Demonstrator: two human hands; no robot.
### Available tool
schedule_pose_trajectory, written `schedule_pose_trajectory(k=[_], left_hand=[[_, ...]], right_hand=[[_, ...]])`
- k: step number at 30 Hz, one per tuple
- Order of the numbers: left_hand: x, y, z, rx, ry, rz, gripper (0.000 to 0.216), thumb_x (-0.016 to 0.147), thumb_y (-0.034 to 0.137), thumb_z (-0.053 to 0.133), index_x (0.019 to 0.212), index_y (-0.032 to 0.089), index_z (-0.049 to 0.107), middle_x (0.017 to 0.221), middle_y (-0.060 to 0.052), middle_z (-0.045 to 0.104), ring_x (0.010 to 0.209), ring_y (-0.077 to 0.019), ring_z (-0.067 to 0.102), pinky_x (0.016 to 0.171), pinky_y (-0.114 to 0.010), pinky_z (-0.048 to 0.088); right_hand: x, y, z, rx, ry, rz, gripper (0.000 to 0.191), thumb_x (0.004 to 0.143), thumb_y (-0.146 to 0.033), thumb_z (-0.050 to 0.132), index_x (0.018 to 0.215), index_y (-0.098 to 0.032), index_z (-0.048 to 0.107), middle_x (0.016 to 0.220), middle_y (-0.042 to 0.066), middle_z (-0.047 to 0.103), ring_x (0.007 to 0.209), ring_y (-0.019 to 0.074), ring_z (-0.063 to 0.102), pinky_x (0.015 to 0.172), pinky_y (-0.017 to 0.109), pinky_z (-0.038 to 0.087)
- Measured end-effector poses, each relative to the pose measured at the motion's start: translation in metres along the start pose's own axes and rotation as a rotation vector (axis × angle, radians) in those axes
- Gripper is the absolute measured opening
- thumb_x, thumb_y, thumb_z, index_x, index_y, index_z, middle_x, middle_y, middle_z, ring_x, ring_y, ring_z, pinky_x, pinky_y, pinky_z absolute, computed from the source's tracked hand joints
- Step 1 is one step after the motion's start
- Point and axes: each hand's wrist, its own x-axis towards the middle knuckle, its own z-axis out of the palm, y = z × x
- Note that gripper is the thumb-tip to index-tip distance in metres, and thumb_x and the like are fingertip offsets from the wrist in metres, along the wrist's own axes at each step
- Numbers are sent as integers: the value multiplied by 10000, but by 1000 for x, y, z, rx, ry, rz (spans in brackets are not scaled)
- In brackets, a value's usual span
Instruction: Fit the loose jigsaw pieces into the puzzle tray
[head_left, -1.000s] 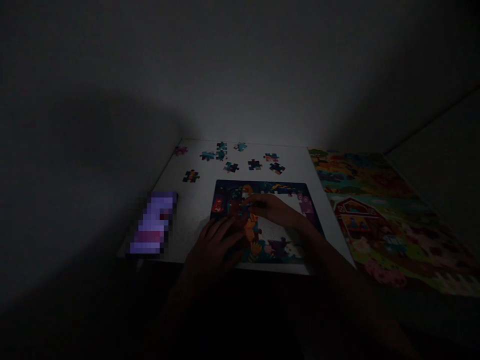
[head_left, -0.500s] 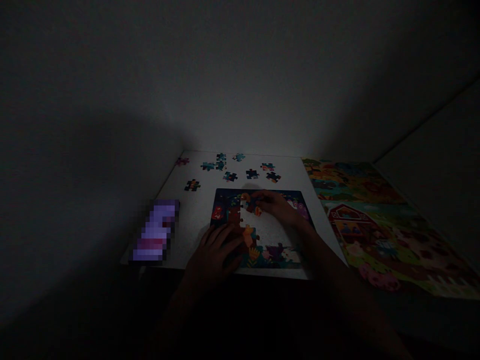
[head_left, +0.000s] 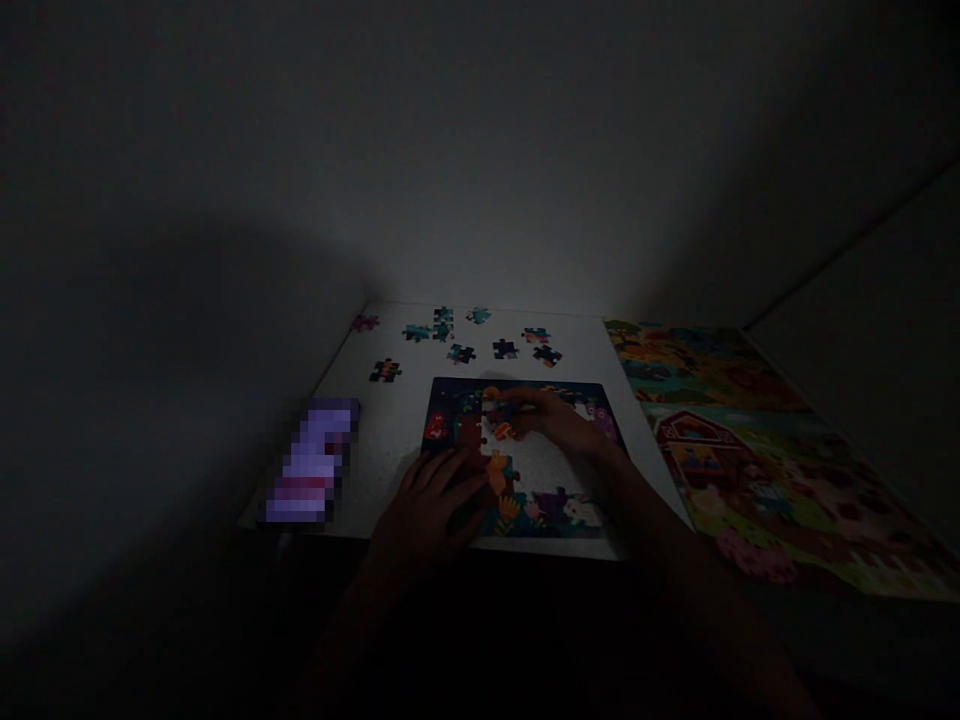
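A partly filled jigsaw puzzle (head_left: 450, 405) lies on the white tabletop, its joined pieces along the left, bottom and upper edges around a pale bare middle. My left hand (head_left: 435, 500) rests flat on its lower left part, fingers stretched out. Over the upper middle, my right hand (head_left: 536, 415) pinches a puzzle piece (head_left: 504, 430) with orange on it, close to the notched edge of the joined pieces. The fingertips partly cover this piece. Whether it touches the board I cannot tell.
Several loose puzzle pieces (head_left: 505, 349) lie beyond the board, towards the wall. A pixelated phone-like object (head_left: 311, 465) is at the left edge. Right of the board are two colourful pictures, one a farm scene (head_left: 757, 480). The room is dim.
My right hand has shifted slightly left with the puzzle piece, which now sits closer to the joined pieces. My left hand has stayed in place.
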Motion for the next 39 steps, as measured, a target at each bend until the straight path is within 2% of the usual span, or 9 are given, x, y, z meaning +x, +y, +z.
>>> schedule_pose_trajectory(k=[4,9,13,21,23,28,39], left_hand=[[1,1,-1,-8,4,-20,307,938,374,542,1220,279,619,1418,-76,517,1333,-264,436,1115,-527,347],[0,0,0,7,7,-7,321,935,388,550,1228,273,613,1420,-83,515,1328,-268,440,1107,-537,355],[0,0,0,-1,20,7,333,943,380,534,1249,266,599,1424,-80,512,1327,-268,440,1097,-526,373],[1,1,-1,-9,12,-6,314,939,384,539,1226,278,610,1413,-79,517,1320,-270,446,1095,-539,368],[1,1,-1,-4,10,-3,323,942,383,533,1239,278,603,1416,-83,514,1325,-271,443,1093,-542,369],[1,1,-1,-2,0,1,330,938,370,542,1244,264,604,1422,-102,507,1328,-278,440,1091,-545,369],[2,2,-1,-11,0,-8,320,921,342,564,1228,270,613,1420,-106,511,1325,-277,445,1093,-545,362]], right_hand=[[0,1,3,-33,10,2,220,703,-229,696,908,-206,619,851,-6,648,664,118,598,582,257,507],[-1,-2,5,-104,16,27,225,716,-286,701,845,-199,539,741,-28,577,564,94,494,470,218,387],[-3,-7,6,-170,1,52,221,751,-284,673,908,-198,544,744,-15,587,577,114,505,493,242,387],[-4,-1,8,-331,-71,-51,297,825,-274,627,1116,-225,592,774,-24,600,690,147,570,637,278,435],[-5,1,9,-373,-47,-57,269,835,-288,627,1095,-228,596,795,-17,608,723,157,581,655,284,437],[-7,1,11,-504,-7,-89,115,832,-286,629,890,-204,573,810,-4,606,729,161,559,665,292,421],[-13,-8,14,-682,-6,-140,102,831,-191,638,909,-212,575,888,16,630,801,174,579,714,295,417]])
